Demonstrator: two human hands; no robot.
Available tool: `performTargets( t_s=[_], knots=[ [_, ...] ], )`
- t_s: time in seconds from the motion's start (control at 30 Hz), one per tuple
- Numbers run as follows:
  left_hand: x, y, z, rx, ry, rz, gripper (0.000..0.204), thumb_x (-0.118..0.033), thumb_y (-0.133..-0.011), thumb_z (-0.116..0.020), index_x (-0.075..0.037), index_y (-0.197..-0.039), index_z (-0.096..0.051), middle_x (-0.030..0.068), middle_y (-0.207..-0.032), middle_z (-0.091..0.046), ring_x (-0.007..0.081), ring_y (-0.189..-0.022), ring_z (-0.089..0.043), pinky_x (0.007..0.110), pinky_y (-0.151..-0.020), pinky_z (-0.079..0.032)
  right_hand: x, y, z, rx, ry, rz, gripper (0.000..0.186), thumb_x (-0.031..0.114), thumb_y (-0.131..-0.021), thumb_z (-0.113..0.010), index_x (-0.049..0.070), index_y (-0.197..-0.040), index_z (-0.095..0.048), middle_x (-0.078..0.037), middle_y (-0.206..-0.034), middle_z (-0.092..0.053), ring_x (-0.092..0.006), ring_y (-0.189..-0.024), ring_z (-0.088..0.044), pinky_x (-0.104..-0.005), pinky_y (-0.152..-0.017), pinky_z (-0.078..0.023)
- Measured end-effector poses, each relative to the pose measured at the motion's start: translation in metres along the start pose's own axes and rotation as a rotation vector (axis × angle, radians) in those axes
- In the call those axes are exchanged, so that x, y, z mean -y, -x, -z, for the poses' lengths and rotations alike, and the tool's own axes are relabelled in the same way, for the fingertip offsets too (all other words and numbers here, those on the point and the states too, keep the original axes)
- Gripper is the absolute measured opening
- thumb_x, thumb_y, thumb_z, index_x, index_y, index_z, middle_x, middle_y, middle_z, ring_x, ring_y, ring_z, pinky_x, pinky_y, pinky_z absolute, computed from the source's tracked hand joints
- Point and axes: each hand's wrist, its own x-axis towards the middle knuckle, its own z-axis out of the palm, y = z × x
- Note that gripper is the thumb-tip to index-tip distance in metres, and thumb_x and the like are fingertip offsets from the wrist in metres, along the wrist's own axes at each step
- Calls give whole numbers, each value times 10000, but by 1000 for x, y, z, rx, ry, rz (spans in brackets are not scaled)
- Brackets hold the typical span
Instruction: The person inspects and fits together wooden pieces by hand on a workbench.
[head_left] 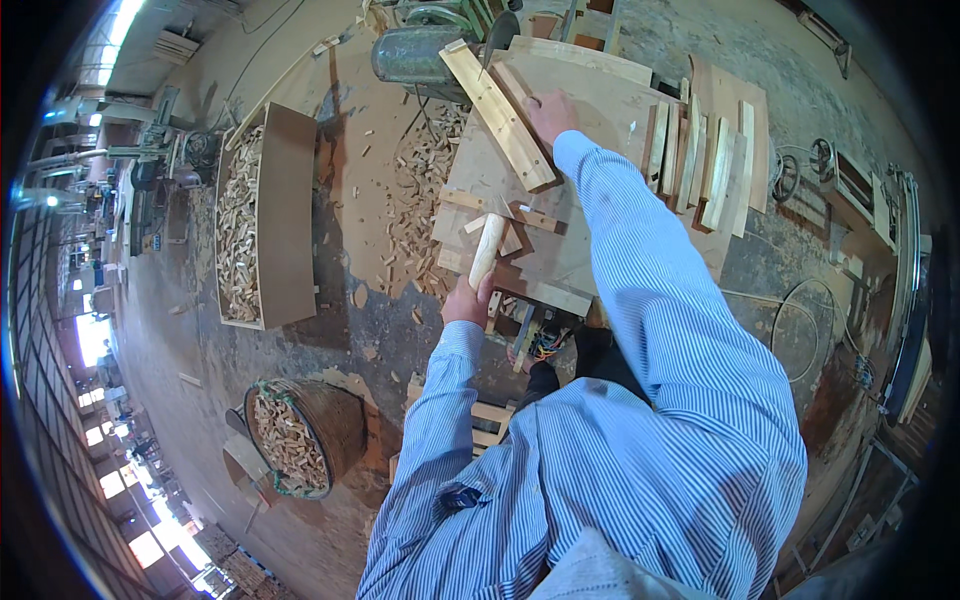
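Closed round the lower end of a pale, rounded, smooth wooden piece (487,250): the left hand (467,302), thumb and fingers wrapped about it. Piece jutting forward out of the grip, tilted slightly rightward, over the near left part of a broad brown board worktop (605,95). Farther forward and to the right, the right hand (553,115), part-open, arm outstretched, fingers at a narrow brown wooden strip (515,85); firm hold or mere touch, impossible to tell. Just left of the strip, slanting across the worktop, a long, flat, yellowish wooden plank (498,115) with small dark marks. Beyond the plank's far end, a grey-green cylindrical metal machine housing (415,55).

To the right, side by side on the worktop, a row of slim, curved, pale wooden lengths (692,150).

Left of the worktop, on the floor, a long rectangular brown-sided open box (288,220), filled with small pale wood offcuts (238,230). Nearer, a round brown woven basket (350,430), its rim tied with green, also full of offcuts. More offcuts in a loose heap on the floor beside the worktop.

Counted: one rounded piece, one plank, one strip, two containers, at least five curved lengths; offcuts too many to count.
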Motion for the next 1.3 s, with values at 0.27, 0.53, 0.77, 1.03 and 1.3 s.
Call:
performTargets(
  t_s=[0.27,0.53,0.77,1.03,1.3],
  knots=[
    [41,29,-4,20,-26,-8,705,-693,-938,-468,-6,-1029,-598,299,-905,-691,472,-876,-679,562,-774,-526,7,71,-19,-17,-248,9,284,286,-903,-654,101,-1100,-743,-194,-1110,-694,-375,-1055,-643,-457,-936,-498],
    [66,57,0,99,-12,43,677,-683,-945,-475,-28,-1049,-606,275,-918,-697,466,-888,-677,545,-766,-529,41,56,-40,0,-169,30,254,305,-929,-627,136,-1050,-773,-161,-1020,-731,-365,-943,-686,-457,-860,-527],
    [67,57,0,89,-4,29,654,-670,-947,-490,-35,-1037,-616,254,-874,-704,451,-861,-686,539,-746,-535,50,36,-50,16,-137,-31,268,316,-930,-626,149,-1083,-770,-151,-1008,-739,-350,-920,-699,-437,-851,-532],
    [42,36,2,89,-15,37,621,-652,-951,-498,-41,-1006,-594,253,-859,-701,451,-838,-687,548,-741,-537,36,3,-49,-34,-214,37,260,297,-925,-629,129,-1061,-772,-155,-994,-739,-348,-908,-700,-427,-838,-529],
    [6,1,4,52,-17,4,631,-646,-958,-488,-38,-1062,-623,258,-869,-700,453,-858,-683,543,-753,-529,19,-47,-44,-74,-216,77,253,294,-907,-639,137,-1050,-776,-146,-981,-743,-334,-904,-704,-423,-835,-535]
  ],
)
